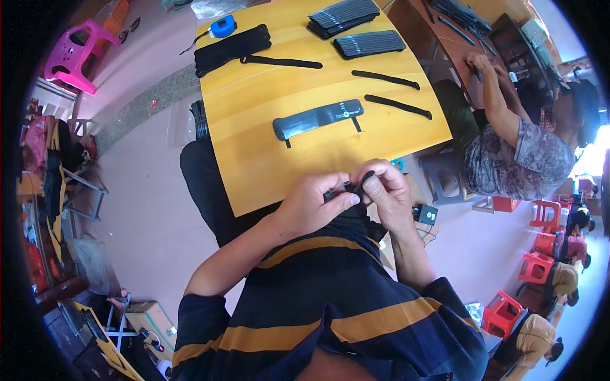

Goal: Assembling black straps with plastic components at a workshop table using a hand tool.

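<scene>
Just past the table's near edge, my left hand [321, 206] and my right hand [386, 195] are close together, thumbs and fingers pinched on a black strap [359, 184]. Part of the strap is hidden by my fingers. Beyond them on the yellow wooden table [267, 171] lies a flat, glossy black sleeve [318, 119] with two short black tabs sticking out below. Two loose black straps, a nearer one [398, 106] and a farther one [386, 79], lie to its right. Another loose strap [283, 61] lies farther back, by a bundle of black straps [232, 49].
At the table's far side are a blue tape measure [223, 26] and two stacks of black sleeves [343, 17] [370, 44]. To the right, a person [518, 152] works at a brown table [445, 44]. A pink stool [76, 54] stands at far left.
</scene>
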`<state>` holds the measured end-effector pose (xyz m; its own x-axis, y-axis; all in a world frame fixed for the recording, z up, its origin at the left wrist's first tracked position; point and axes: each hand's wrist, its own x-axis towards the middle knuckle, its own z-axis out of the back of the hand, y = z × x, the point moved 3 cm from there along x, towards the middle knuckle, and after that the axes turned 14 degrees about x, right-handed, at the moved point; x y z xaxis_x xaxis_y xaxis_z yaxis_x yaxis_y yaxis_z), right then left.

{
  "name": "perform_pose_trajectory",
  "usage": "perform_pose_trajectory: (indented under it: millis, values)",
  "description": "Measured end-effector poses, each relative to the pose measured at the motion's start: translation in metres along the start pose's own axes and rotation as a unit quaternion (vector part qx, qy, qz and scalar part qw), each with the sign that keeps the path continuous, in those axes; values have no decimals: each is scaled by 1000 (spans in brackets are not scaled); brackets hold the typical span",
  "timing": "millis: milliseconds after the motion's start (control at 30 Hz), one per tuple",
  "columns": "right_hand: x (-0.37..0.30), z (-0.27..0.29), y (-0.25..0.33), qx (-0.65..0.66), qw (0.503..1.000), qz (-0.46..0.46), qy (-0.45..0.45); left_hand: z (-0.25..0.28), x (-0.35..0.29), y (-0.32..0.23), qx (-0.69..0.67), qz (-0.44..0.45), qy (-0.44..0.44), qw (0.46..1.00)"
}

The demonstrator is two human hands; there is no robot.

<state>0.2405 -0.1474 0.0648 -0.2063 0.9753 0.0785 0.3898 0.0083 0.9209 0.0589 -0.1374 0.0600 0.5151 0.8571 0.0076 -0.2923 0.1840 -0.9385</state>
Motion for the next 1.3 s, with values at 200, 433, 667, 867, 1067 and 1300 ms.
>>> perform_pose_trajectory:
  millis: [200, 433, 667, 867, 1067, 1300]
  values:
    - [5, 6, 3, -23, 999, -14, -36, 32, -4, -7, 76, -23, -55, 995]
    - [22, -11, 26, -447, 872, 197, 16, 59, -12, -20, 281, -56, -88, 954]
    - [32, -4, -22, -552, 804, 214, 53, 51, -11, 5, 460, 13, -28, 887]
    - [41, -7, -47, -528, 827, 188, 53, 41, -5, 26, 465, 46, -12, 884]
    - [42, -10, -49, -520, 836, 169, 56, 30, 7, 50, 422, -28, -87, 902]
    - [45, 20, -38, -519, 843, 138, 17, 33, 11, 65, 407, -30, -97, 908]
